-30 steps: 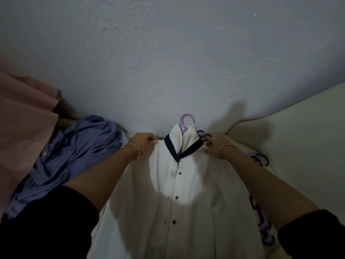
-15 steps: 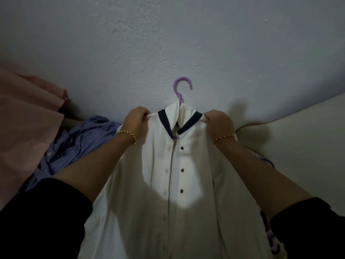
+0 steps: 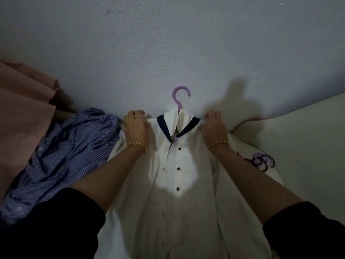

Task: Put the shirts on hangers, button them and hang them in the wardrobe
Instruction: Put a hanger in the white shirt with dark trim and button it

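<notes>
Head view: left hand (image 3: 135,128) and right hand (image 3: 214,126) each pinch a shoulder of the white shirt (image 3: 179,184), centred on its purple hanger (image 3: 180,94); it looks seated, so buttoning likely comes next.

You have a white shirt (image 3: 186,212) with a navy collar band (image 3: 163,128) and dark buttons (image 3: 178,168) on a lilac hanger (image 3: 180,92), against a pale blue-grey wall (image 3: 168,43). To your left a checked shirt (image 3: 74,143) in fine blue and white lies beside plain salmon-pink fabric (image 3: 24,109); to your right, purple spare hangers (image 3: 261,161) lie on a cream surface (image 3: 298,137). Your sleeves (image 3: 46,230) are black, and each wrist carries a gold bracelet (image 3: 136,144).
</notes>
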